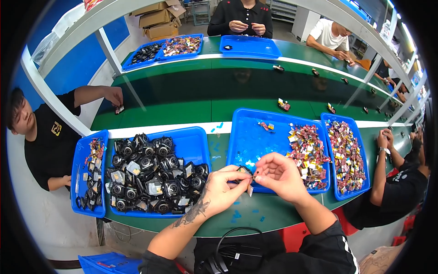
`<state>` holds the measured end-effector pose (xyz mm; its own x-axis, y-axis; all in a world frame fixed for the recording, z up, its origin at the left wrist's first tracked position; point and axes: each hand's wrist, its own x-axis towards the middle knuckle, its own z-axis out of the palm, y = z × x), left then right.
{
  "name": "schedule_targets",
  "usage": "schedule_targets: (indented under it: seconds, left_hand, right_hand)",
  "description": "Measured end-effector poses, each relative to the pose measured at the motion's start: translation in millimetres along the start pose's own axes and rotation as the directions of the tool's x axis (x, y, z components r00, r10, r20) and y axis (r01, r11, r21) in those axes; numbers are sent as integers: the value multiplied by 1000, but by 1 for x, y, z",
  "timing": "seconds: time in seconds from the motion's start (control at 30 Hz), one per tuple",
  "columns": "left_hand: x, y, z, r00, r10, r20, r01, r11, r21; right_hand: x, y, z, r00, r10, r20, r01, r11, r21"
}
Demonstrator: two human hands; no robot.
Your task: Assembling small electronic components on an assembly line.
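Both hands meet over the near edge of the green desk [191,109], likely so the work stays close under the eyes. The left hand [223,185] pinches a small black part [243,172] in its fingers, steadying it, while the right hand [279,172] pinches a thin piece at its side (too small to identify). A blue tray of black parts [196,144] lies left, a blue tray of coloured pieces [248,132] just behind, crowding the hands.

Factory assembly line: conveyor belt [182,86], parts trays [191,144]
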<state>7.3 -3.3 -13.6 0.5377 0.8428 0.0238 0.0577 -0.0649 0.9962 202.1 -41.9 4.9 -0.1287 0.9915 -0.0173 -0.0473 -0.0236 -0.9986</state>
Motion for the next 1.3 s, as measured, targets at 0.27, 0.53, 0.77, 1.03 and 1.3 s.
schedule_targets:
  seconds: [0.27,0.53,0.77,1.03,1.3]
  left_hand:
    - [0,2,0,999,39,17,-34,972,-232]
    - [-1,2,4,1000,-5,10,7,964,-264]
    - [1,-2,6,998,33,-57,-50,946,-320]
    - [0,-6,11,997,50,-53,-62,960,-272]
    - [-4,-9,8,995,13,-97,-44,945,-323]
  right_hand:
    - [-2,13,10,976,-159,-146,160,987,-7]
    - [1,9,14,911,-393,-124,297,835,-463]
    - [-2,2,14,947,-263,-183,195,926,-323]
    - [-2,1,7,973,-197,-121,129,898,-422]
    - [2,2,19,978,-141,-152,79,933,-352]
